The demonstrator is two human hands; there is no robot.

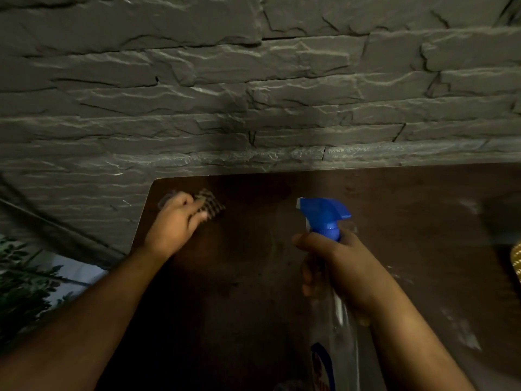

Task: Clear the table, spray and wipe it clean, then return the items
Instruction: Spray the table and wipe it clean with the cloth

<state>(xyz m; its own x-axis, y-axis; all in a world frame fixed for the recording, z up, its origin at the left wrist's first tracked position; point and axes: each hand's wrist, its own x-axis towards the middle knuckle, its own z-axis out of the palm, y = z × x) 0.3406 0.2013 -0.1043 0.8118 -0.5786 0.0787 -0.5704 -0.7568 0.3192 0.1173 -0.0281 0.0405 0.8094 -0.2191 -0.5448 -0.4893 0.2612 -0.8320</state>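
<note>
Nearest, at 5 o'clock, the right hand (339, 266) has its fingers curled round the neck of a clear spray bottle (337, 320), held above the table (253, 277); its blue trigger head (324, 215) rises at about 3 o'clock of centre, nozzle pointing toward 9 o'clock. The bottle's body runs down out of view at 6 o'clock, a label partly showing. Between the two forearms lies a broad stretch of bare dark wood. Pale smears mark the top toward 4 o'clock, and a yellowish thing (516, 262), cut off by the frame, sits at 3 o'clock. Farther off, at 10 o'clock, the left hand (176, 221) presses a checked cloth (208, 203) flat on the tabletop, fingers bent over it, just inside the rounded far-left corner. The table's far edge meets a grey stone wall (253, 80). Past the left edge, at 8 o'clock, stands a leafy plant (25, 283).
</note>
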